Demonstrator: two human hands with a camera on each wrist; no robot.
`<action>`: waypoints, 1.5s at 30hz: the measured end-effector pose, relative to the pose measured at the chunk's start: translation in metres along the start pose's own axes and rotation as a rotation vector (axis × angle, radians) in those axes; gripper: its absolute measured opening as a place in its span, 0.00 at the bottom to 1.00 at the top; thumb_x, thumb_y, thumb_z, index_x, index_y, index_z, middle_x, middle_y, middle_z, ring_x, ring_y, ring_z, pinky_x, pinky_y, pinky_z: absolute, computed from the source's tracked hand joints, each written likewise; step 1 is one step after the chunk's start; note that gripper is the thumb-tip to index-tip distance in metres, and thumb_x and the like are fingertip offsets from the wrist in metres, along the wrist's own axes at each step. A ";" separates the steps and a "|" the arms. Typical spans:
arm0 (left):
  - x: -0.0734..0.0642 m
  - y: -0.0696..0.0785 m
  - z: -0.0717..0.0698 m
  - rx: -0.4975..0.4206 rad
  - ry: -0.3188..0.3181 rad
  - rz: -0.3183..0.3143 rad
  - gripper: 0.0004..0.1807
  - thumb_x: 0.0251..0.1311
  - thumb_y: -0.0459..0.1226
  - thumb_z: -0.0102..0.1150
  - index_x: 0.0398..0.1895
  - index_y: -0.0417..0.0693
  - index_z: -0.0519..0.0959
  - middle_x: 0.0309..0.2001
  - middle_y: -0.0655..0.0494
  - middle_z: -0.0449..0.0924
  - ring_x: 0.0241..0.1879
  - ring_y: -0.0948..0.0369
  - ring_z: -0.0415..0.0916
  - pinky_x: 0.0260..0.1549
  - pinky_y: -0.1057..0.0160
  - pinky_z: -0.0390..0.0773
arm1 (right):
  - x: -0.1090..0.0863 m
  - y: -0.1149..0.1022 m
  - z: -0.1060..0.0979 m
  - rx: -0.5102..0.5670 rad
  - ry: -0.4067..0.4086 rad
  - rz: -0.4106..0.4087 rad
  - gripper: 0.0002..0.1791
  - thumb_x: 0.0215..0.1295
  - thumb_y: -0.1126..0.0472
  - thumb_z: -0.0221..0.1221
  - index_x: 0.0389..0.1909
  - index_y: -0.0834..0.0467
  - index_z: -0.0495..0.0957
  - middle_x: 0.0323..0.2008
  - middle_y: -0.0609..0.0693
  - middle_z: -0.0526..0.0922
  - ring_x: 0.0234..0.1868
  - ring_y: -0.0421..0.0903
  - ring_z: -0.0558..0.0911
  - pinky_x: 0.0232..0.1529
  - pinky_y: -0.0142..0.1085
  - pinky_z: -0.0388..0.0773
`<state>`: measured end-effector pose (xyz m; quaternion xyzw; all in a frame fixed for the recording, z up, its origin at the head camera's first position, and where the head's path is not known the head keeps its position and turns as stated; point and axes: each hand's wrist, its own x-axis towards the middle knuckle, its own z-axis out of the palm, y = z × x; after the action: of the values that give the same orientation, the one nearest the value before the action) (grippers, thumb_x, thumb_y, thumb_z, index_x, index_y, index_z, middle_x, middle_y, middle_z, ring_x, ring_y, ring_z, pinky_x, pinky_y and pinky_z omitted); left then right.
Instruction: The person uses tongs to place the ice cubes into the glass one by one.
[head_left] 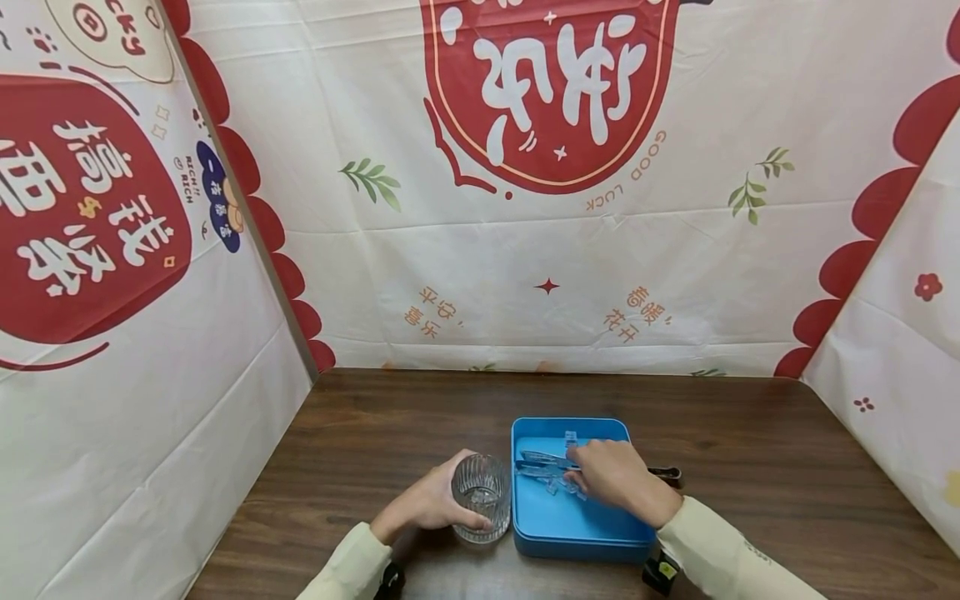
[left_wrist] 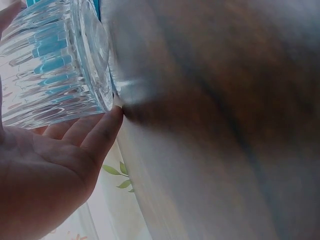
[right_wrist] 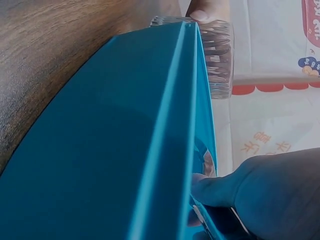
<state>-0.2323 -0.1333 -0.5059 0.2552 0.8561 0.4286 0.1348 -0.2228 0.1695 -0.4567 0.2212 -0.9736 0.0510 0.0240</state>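
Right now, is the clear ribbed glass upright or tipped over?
Upright. The head view looks down through the open mouth of the glass, which the left hand grips round the side.

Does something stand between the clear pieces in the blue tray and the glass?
Yes: the tray's left wall stands between the clear pieces and the glass in the left hand. The tongs in the right hand point toward that wall.

Pale cream sleeves end at the wrists; the right sleeve carries small dark lettering, illegible here, beyond the left sleeve's smooth cloth. Black wrist devices show at the left and right, the latter bearing a yellow-green mark. The left hand and right hand are bare.
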 end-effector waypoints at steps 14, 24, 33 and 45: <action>-0.001 0.000 0.003 0.020 0.005 0.018 0.43 0.41 0.50 0.80 0.62 0.59 0.67 0.48 0.60 0.78 0.45 0.63 0.77 0.44 0.62 0.77 | -0.002 0.002 0.002 0.001 -0.031 -0.007 0.13 0.66 0.51 0.63 0.43 0.55 0.83 0.15 0.44 0.67 0.16 0.40 0.67 0.17 0.33 0.65; -0.001 0.001 0.002 0.019 0.008 0.021 0.43 0.41 0.50 0.80 0.62 0.60 0.67 0.47 0.59 0.79 0.45 0.62 0.77 0.44 0.62 0.77 | -0.003 0.008 -0.006 0.025 -0.020 0.031 0.20 0.66 0.50 0.63 0.53 0.57 0.82 0.22 0.49 0.80 0.21 0.43 0.75 0.18 0.37 0.73; 0.000 0.002 0.002 0.025 0.008 0.017 0.44 0.41 0.51 0.80 0.62 0.61 0.67 0.48 0.60 0.78 0.46 0.62 0.77 0.45 0.61 0.77 | -0.003 0.010 -0.010 0.036 0.011 0.023 0.19 0.65 0.51 0.63 0.51 0.58 0.82 0.26 0.51 0.83 0.24 0.45 0.79 0.18 0.36 0.74; 0.000 0.001 0.001 0.024 0.011 0.026 0.43 0.41 0.50 0.80 0.61 0.60 0.67 0.47 0.60 0.78 0.45 0.63 0.77 0.45 0.61 0.77 | -0.002 0.010 -0.006 0.027 -0.002 0.024 0.18 0.65 0.50 0.64 0.50 0.57 0.82 0.24 0.50 0.82 0.23 0.45 0.78 0.20 0.39 0.77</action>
<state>-0.2314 -0.1318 -0.5060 0.2655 0.8586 0.4214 0.1216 -0.2246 0.1800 -0.4514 0.2100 -0.9754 0.0645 0.0193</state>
